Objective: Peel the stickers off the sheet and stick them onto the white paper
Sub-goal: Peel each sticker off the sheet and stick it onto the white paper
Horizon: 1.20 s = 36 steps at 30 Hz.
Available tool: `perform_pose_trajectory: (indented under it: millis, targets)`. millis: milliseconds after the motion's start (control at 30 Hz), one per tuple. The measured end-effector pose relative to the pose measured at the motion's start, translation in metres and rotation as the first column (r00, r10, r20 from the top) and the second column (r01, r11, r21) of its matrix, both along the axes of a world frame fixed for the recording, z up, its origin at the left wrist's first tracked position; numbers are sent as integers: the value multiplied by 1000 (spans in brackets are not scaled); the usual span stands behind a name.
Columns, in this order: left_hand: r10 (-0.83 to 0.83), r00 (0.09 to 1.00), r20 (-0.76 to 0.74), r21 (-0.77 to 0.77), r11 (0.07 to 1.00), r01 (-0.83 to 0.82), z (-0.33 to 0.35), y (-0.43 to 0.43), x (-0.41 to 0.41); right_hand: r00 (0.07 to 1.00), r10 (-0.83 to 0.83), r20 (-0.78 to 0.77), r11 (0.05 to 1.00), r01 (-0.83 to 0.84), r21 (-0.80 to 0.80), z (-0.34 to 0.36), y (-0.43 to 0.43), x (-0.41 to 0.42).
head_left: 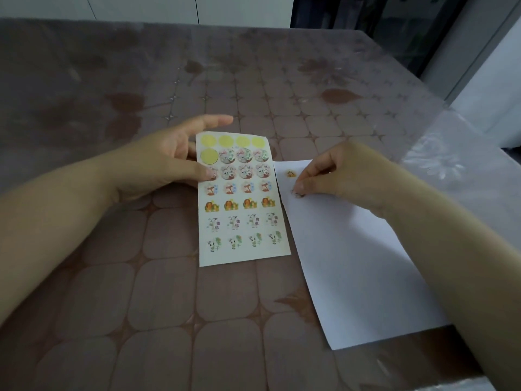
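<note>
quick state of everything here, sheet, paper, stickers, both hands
sticker sheet: flat on table, five round spots at top plain yellow, no picture
white paper: flat, one sticker stuck near its far corner
left hand: fingers straight, thumb pressing sheet's left edge
right hand: fingers curled, pinching a second sticker against the paper

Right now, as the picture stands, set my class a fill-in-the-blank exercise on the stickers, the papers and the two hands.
The sticker sheet holds ___ columns of stickers.
Its ___ bare yellow circles mark stickers already peeled off.
The thumb of the left hand presses the sheet near its ___ edge.
The right hand pinches a small sticker against the ___ paper.
Missing words: four; five; left; white.
</note>
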<state>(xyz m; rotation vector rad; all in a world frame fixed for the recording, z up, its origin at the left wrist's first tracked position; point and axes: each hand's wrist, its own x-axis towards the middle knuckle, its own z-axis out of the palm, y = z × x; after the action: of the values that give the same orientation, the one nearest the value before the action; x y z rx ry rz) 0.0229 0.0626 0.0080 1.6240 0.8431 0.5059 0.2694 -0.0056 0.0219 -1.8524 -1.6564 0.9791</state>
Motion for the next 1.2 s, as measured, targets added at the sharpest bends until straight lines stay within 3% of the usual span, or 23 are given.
perform_pose_trajectory:
  millis: [367,500,633,733,867,967,1200]
  targets:
    - [23,999,41,32,999,-24,-1,-5,4,999,-33,32,997,30,68,-8,5,2]
    - [13,999,45,55,998,-15,-2,-7,7,991,-55,122,987,36,156,-14,7,0]
    - [20,997,80,36,999,-23,-2,-10,10,1000,-9,30,876,-7,482,-13,0,-13]
    - [-2,992,124,18,1000,0,-1,-14,14,993,32,113,759,-98,644,-14,-2,-28]
    - [-55,987,151,35,998,51,1,-21,18,971,-24,237,672,-160,723,-22,4,-41]
    - [-77,990,121,86,994,67,1,-24,21,971,-44,235,660,-148,736,-25,6,-43]
    - [116,990,74,168,978,-127,-1,-25,25,967,-34,253,603,-182,777,-28,5,-42]
